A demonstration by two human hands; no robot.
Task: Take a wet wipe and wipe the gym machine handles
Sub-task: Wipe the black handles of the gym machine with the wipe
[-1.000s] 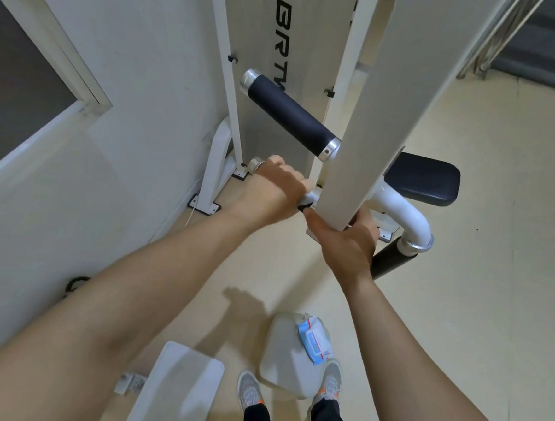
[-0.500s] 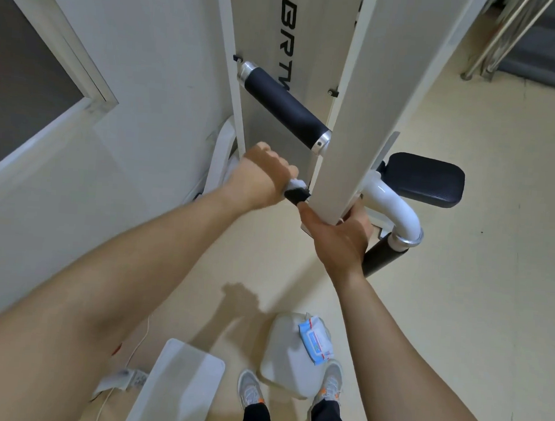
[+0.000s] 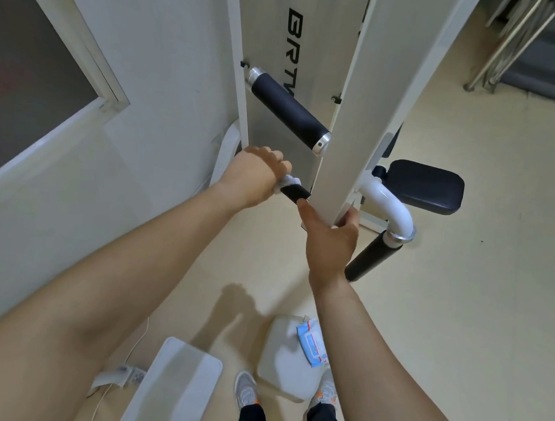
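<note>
Left hand, frame centre: fingers clamped around the wet wipe on the lower handle. Right hand clasps the white upright, bracing it. For full coverage, the wipe should probably encircle the grip and twist along its length. Upper handle lies above.

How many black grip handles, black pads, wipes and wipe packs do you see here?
Black grip handles: 3 (upper handle, the one being wiped, lower right handle)
Black pads: 1 (seat pad)
Wet wipes in hand: 1 (wipe)
Wipe packs: 1 (pack)
Total: 6
</note>
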